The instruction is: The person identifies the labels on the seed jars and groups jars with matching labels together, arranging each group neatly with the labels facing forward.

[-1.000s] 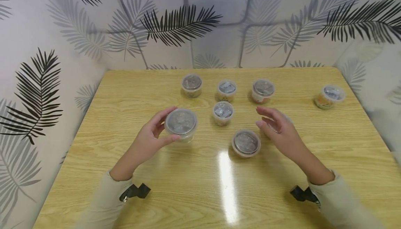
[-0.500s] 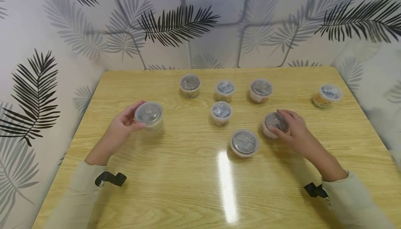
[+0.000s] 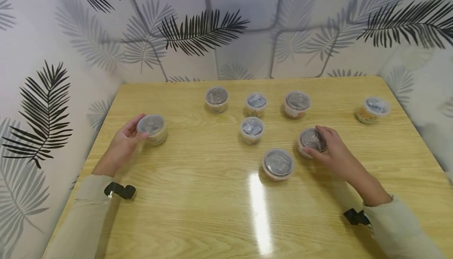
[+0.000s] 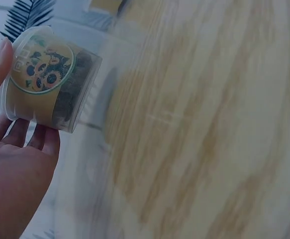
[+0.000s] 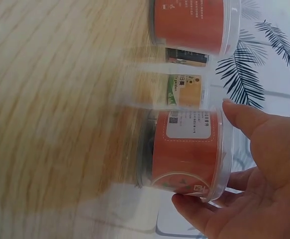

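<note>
A: Clear-lidded tub [image 3: 152, 128], gripped by the left hand [image 3: 122, 145], has slid to the bench's [image 3: 198, 196] left side; the sorting looks under way.
B: And the right hand [image 3: 334, 152]?
A: It now clasps an orange tub [image 3: 311, 141] right of centre. Contents hidden; both wrist views blurred.
</note>
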`<state>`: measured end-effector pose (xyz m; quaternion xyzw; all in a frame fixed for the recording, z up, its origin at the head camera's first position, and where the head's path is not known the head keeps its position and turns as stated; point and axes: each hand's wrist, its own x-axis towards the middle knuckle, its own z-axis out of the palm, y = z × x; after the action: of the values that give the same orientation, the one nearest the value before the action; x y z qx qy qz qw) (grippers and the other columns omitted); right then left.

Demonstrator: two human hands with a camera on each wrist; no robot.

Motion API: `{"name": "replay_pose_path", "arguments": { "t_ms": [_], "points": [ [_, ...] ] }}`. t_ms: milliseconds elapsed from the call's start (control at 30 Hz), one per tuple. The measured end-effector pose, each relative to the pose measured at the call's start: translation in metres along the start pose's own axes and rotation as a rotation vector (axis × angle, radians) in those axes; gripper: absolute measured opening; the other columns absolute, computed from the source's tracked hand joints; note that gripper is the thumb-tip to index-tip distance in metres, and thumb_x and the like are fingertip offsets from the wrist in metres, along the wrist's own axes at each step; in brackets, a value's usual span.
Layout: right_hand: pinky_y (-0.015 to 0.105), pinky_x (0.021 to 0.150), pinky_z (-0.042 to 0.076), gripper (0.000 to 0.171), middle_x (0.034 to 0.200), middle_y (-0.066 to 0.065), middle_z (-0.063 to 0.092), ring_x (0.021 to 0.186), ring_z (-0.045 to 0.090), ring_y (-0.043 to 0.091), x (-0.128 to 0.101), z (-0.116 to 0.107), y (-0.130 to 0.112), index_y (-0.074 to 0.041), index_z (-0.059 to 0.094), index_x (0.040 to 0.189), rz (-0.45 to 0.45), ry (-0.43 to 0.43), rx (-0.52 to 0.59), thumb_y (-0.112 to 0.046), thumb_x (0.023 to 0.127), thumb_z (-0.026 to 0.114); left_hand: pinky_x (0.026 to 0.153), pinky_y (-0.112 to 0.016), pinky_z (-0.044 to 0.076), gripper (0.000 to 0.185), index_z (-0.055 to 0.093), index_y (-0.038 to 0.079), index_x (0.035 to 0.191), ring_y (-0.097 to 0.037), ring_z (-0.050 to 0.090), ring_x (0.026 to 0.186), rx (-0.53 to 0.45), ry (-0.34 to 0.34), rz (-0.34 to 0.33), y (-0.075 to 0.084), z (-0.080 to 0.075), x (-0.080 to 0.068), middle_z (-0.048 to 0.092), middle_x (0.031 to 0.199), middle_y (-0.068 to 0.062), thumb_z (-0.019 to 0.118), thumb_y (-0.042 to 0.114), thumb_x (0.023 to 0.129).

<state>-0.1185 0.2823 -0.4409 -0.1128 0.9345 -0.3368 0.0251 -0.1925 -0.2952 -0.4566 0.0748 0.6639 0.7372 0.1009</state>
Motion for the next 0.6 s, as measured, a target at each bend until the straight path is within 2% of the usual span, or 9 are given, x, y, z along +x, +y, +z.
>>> {"name": "replay_pose_path", "arguments": {
  "t_ms": [100, 267, 400, 600],
  "points": [
    [0.061, 0.095, 0.031, 0.083, 0.138, 0.033, 0.025, 0.123, 0.031, 0.046, 0.000, 0.000, 0.000, 0.012, 0.022, 0.141, 0.008, -0.007, -0.005, -0.039, 0.089, 0.061, 0.095, -0.014, 0.037, 0.069, 0.018, 0.004, 0.148, -0.017, 0.023, 0.134, -0.062, 0.009, 0.000, -0.004, -0.009, 0.002, 0.015, 0.151, -0.013, 0.054, -0.006, 0.090],
    [0.061, 0.095, 0.031, 0.083, 0.138, 0.033, 0.025, 0.123, 0.030, 0.046, -0.001, 0.001, -0.001, 0.011, 0.022, 0.141, 0.016, -0.003, 0.007, -0.039, 0.088, 0.062, 0.094, -0.015, 0.038, 0.069, 0.018, 0.002, 0.147, -0.014, 0.033, 0.127, -0.137, 0.004, 0.023, -0.007, -0.024, 0.005, 0.020, 0.147, -0.014, 0.053, -0.010, 0.089],
    [0.063, 0.096, 0.028, 0.081, 0.138, 0.034, 0.022, 0.125, 0.027, 0.048, -0.001, 0.003, 0.000, 0.011, 0.022, 0.141, 0.009, 0.012, 0.038, -0.035, 0.089, 0.063, 0.095, -0.016, 0.039, 0.070, 0.017, 0.001, 0.147, -0.012, 0.035, 0.126, -0.135, 0.006, 0.037, -0.008, -0.033, 0.008, 0.022, 0.146, -0.015, 0.052, -0.013, 0.088],
    [0.064, 0.097, 0.025, 0.081, 0.140, 0.034, 0.016, 0.126, 0.023, 0.049, -0.001, 0.008, 0.002, 0.008, 0.016, 0.143, 0.008, 0.006, 0.060, -0.034, 0.090, 0.062, 0.094, -0.015, 0.039, 0.069, 0.015, 0.002, 0.148, -0.015, 0.028, 0.130, -0.116, 0.046, 0.023, -0.008, -0.042, 0.014, 0.019, 0.147, -0.012, 0.048, -0.014, 0.090]
  ]
}}
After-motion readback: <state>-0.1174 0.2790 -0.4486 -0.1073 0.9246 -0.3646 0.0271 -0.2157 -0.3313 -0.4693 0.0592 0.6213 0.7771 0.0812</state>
